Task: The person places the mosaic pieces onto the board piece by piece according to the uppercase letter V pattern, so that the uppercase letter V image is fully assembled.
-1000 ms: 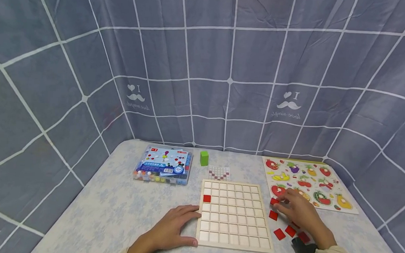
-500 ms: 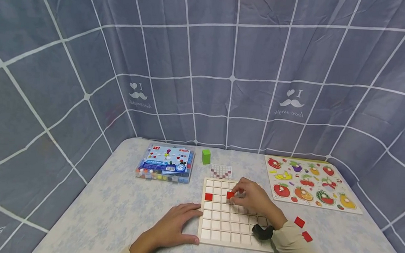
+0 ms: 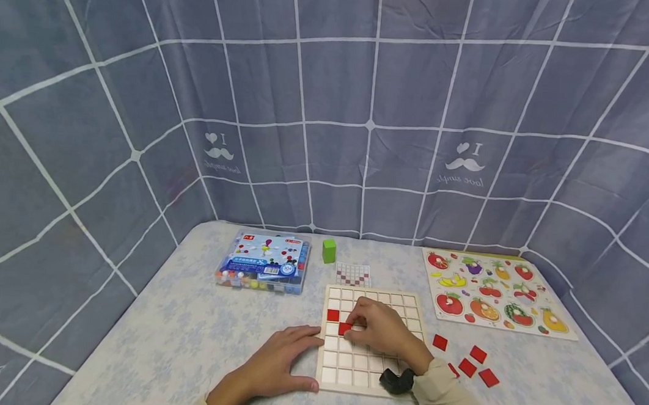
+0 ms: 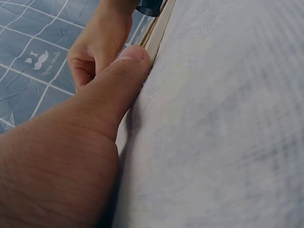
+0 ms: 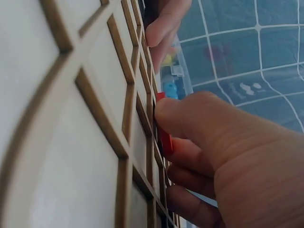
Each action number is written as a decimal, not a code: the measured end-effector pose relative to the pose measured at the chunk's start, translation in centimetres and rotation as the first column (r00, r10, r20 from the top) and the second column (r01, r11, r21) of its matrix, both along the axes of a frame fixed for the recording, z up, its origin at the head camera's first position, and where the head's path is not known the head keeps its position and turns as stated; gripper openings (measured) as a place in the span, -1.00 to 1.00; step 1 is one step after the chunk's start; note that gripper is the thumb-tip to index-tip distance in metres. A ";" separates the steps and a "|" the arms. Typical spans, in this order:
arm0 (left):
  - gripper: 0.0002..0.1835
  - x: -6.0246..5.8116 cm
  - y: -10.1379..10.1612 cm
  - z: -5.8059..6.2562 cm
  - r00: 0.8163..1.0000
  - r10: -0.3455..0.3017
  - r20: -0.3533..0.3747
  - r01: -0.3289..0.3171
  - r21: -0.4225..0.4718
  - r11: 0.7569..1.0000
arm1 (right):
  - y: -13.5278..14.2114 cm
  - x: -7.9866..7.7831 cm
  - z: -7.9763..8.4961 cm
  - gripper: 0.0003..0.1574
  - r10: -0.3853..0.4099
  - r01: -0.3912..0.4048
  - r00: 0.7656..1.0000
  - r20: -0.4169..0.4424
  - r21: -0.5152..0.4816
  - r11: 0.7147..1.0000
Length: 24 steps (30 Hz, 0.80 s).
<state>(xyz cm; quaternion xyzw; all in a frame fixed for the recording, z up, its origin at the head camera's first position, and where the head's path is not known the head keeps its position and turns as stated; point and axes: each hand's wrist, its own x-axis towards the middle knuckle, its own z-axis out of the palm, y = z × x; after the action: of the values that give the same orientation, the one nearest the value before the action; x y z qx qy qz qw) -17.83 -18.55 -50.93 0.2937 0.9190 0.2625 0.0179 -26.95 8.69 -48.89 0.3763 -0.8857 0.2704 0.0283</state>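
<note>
A pale wooden grid board [image 3: 359,377] lies on the table. One red square tile [image 3: 332,315] sits in a cell of its leftmost column. My right hand [image 3: 381,329] pinches another red tile [image 5: 166,138] between thumb and fingers. That tile is in or just over a cell one column to the right and one row nearer; in the right wrist view it stands tilted. My left hand [image 3: 274,364] rests on the table with extended fingers, its fingertips and thumb touching the board's left edge. Several loose red tiles [image 3: 467,368] lie right of the board, one partly behind the right sleeve.
Behind the board lies a small printed grid card [image 3: 353,275], with a green block [image 3: 328,251] beyond it. A clear box of coloured pieces [image 3: 263,263] stands at the back left. A fruit puzzle board [image 3: 496,297] lies at the back right. Curtains [image 3: 370,107] surround the table.
My right hand has gone from the loose tiles to the board, now holding a red tile. Over the last half second it shifted left and nearer. The left hand stayed in place.
</note>
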 end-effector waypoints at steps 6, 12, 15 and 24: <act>-0.20 0.0 -0.1 0.0 1.000 0.002 -0.002 -0.002 0.007 1.000 | 0.0 0.0 -0.3 -0.86 0.010 -0.010 1.000 -0.008 -0.018 1.000; -0.20 0.1 0.0 -0.1 1.000 -0.007 -0.016 0.007 0.001 1.000 | 0.2 -0.1 -0.5 -0.87 0.049 -0.048 0.999 0.018 -0.053 0.997; -0.20 0.0 0.1 0.0 1.000 -0.005 -0.018 0.005 -0.002 1.000 | 0.3 -0.3 -0.6 -0.88 0.068 -0.064 0.997 0.039 -0.076 0.995; -0.19 0.0 0.1 0.3 1.000 0.003 0.002 -0.003 -0.003 1.000 | 0.3 -0.5 -0.8 -0.91 0.124 -0.120 0.992 0.021 -0.131 0.984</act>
<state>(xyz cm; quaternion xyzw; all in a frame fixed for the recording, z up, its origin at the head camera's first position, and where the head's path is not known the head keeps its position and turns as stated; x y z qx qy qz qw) -17.81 -18.48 -50.68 0.2921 0.9197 0.2616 0.0186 -27.45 9.03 -49.70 0.4231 -0.8421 0.3337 0.0232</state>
